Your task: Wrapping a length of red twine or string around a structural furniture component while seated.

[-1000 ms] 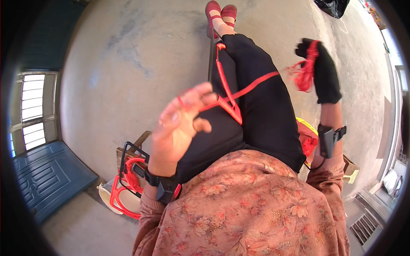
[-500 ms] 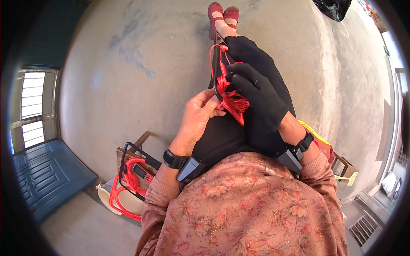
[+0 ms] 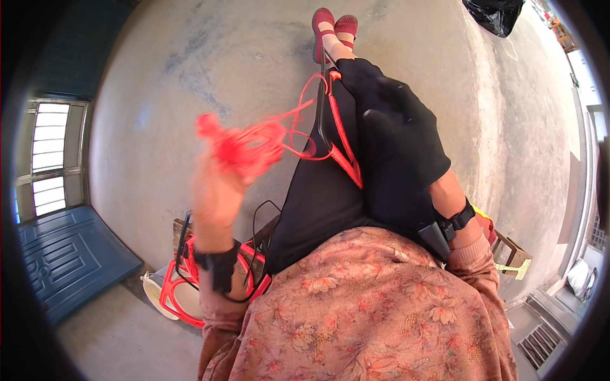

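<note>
My left hand point(image 3: 219, 197), smeared by motion, is raised to the left of my legs with a loose bundle of red cord point(image 3: 251, 149) in it. Thin strands run from the bundle to a narrow black wire frame point(image 3: 321, 114) lying along my thighs. Red cord wraps point(image 3: 346, 166) cover the frame's near end and one side in tight coils. Beside the frame, above my right thigh, is my right hand point(image 3: 406, 130) in a black glove. Its thumb stands apart from the fingers and nothing shows in it, though the dark glove blends into my black trousers.
Left of my hip, more red cord and black wire frames point(image 3: 184, 254) hang over a pale container point(image 3: 162, 295) by a wooden seat. A blue panelled door point(image 3: 79, 254) stands at the far left. A black plastic bag point(image 3: 495, 16) lies at the top right.
My left hand has left the frame's near end and swung left, drawing the red bundle with it. My right hand has moved off the cord, slightly to the right.
</note>
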